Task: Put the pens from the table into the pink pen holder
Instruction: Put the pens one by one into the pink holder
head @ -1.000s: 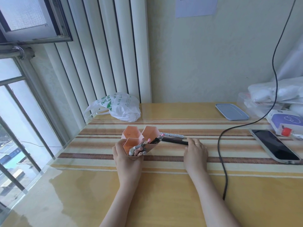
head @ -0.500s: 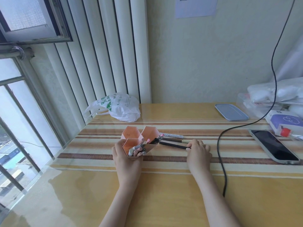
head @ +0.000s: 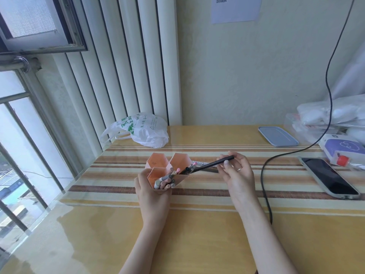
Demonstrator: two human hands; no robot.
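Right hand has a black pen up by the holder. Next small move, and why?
Probably slide the black pen tip-first into the pink pen holder: the right hand pinches it, its tip is already at the rim, and the left hand steadies the holder.

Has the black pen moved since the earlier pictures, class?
Yes. The black pen, pinched by the right hand, has risen off the striped table mat, its tip now angled toward the pink pen holder.

Your left hand (head: 151, 192) holds the pink pen holder (head: 167, 171) on the counter (head: 197, 234). To the right of the holder, your right hand (head: 237, 175) pinches a black pen (head: 211, 164), whose tip reaches the holder's pens (head: 167, 177). A phone (head: 329, 177) lies further right.
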